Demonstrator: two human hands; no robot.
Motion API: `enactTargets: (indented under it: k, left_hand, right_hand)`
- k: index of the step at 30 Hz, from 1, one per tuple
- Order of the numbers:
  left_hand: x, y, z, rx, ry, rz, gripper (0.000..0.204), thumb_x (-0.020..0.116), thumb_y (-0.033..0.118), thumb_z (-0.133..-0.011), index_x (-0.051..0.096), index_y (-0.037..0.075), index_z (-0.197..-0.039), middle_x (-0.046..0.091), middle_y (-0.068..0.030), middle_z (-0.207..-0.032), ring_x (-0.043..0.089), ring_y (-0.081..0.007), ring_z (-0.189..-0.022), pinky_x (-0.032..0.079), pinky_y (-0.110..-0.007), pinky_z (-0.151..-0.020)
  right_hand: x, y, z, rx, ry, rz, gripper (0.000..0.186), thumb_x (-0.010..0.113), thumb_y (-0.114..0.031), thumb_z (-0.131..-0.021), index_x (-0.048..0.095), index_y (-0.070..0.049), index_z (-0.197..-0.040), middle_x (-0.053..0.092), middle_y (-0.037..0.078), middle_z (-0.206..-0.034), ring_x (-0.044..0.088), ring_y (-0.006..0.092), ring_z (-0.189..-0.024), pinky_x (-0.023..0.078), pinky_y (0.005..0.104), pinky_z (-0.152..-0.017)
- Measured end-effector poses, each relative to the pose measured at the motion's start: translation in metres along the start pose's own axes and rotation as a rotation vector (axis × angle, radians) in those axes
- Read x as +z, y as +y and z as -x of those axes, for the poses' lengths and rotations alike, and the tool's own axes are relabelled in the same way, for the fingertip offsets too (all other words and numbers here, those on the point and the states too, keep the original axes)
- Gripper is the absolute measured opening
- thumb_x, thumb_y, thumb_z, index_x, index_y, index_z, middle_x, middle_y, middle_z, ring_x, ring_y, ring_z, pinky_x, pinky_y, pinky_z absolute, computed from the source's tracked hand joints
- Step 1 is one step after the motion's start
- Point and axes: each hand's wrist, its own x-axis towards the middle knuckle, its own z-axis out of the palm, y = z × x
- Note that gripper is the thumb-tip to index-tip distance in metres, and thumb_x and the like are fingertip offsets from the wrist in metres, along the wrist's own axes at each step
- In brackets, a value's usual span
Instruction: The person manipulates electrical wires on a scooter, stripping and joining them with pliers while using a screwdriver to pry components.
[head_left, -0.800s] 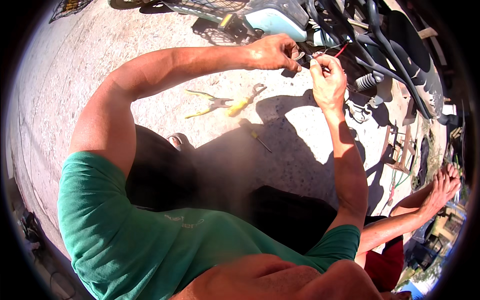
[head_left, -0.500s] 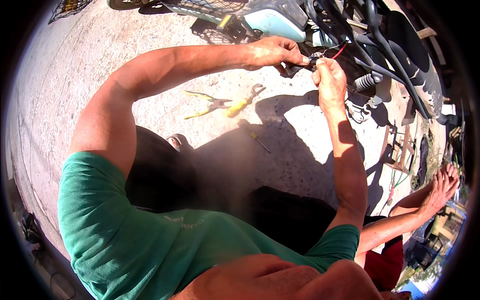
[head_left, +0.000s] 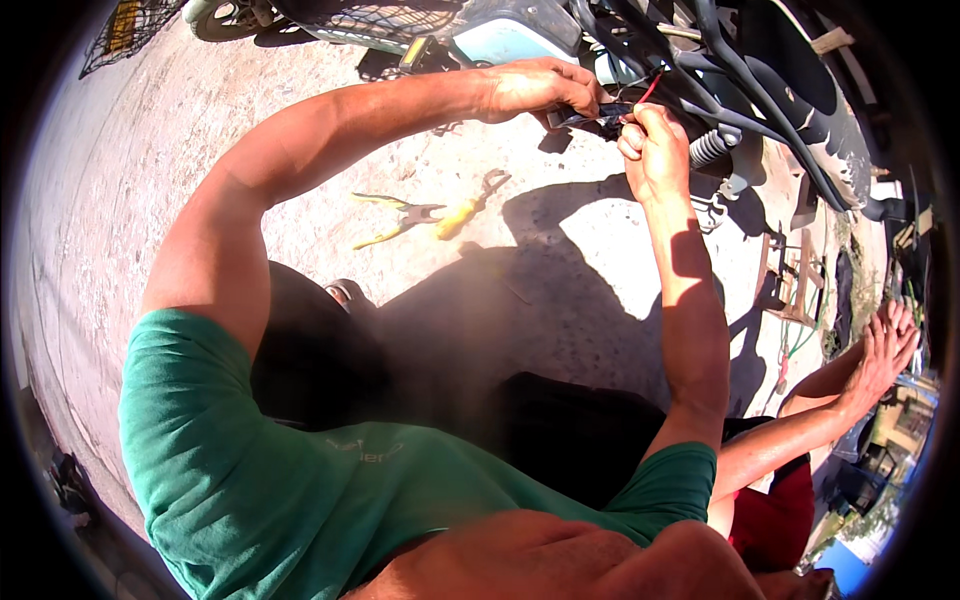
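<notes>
My left hand is closed on a small dark wire piece beside the scooter's frame tubes. Just right of it, my right hand pinches at the same piece, thumb and fingers bent. A red wire rises from that spot among thinner wires. On the sunlit concrete below my hands lie yellow-handled pliers and another yellow-handled tool.
The scooter, with pale blue panel and coil spring, spans the top. Another person's hands are at the right edge, near a small wooden stand. A dark mesh basket lies top left.
Both my hands have come together on the dark piece, my right fingers shifting up to it. The scene has shifted slightly up and left in the picture, hands included.
</notes>
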Motion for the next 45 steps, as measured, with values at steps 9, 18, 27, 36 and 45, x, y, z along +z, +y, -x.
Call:
enactTargets:
  k: [9,18,27,36,45]
  left_hand:
    - [0.001,-0.005,-0.044,0.092,0.154,-0.028,0.022,0.063,0.024,-0.089,0.067,0.007,-0.102,0.067,-0.0030,-0.095,0.063,-0.0144,-0.083,0.052,-0.030,-0.066]
    - [0.008,0.000,-0.067,0.361,0.448,-0.451,0.017,0.068,0.021,-0.083,0.072,0.005,-0.083,0.064,-0.0009,-0.073,0.054,-0.0099,-0.066,0.044,-0.028,-0.059]
    - [0.019,0.002,-0.077,0.227,0.499,-0.268,0.018,0.071,0.021,-0.081,0.075,0.004,-0.084,0.065,-0.0010,-0.072,0.055,-0.0081,-0.066,0.046,-0.027,-0.060]
    - [0.018,-0.008,-0.095,0.440,0.557,-0.544,0.020,0.070,0.020,-0.079,0.074,0.002,-0.088,0.067,-0.0029,-0.070,0.058,-0.0114,-0.062,0.049,-0.028,-0.060]
    - [0.025,-0.012,-0.113,0.278,0.593,-0.849,0.033,0.064,0.027,-0.080,0.072,0.004,-0.103,0.073,-0.0160,-0.094,0.069,-0.0276,-0.087,0.053,-0.037,-0.081]
  right_hand:
    - [0.005,-0.011,-0.013,-0.074,0.068,-0.011,0.009,0.061,-0.009,-0.094,0.059,-0.001,-0.096,0.056,0.005,-0.075,0.047,0.0104,-0.057,0.034,0.0244,-0.051]
    - [-0.003,-0.009,-0.024,-0.314,0.378,0.543,0.032,0.075,-0.020,-0.088,0.069,0.000,-0.111,0.071,0.005,-0.092,0.061,0.0099,-0.074,0.047,0.0249,-0.069]
    - [-0.003,0.005,-0.054,-0.488,0.486,0.799,0.020,0.075,-0.017,-0.085,0.072,0.000,-0.095,0.074,0.008,-0.090,0.067,0.0150,-0.081,0.051,0.0302,-0.078]
    - [-0.010,-0.010,-0.035,-0.373,0.364,0.547,0.020,0.071,-0.014,-0.089,0.067,0.001,-0.102,0.069,0.005,-0.084,0.062,0.0123,-0.072,0.048,0.0265,-0.067]
    - [-0.026,-0.023,-0.031,-0.180,0.215,0.284,0.017,0.069,-0.013,-0.091,0.064,-0.001,-0.102,0.063,0.002,-0.075,0.053,0.0078,-0.061,0.040,0.0220,-0.051]
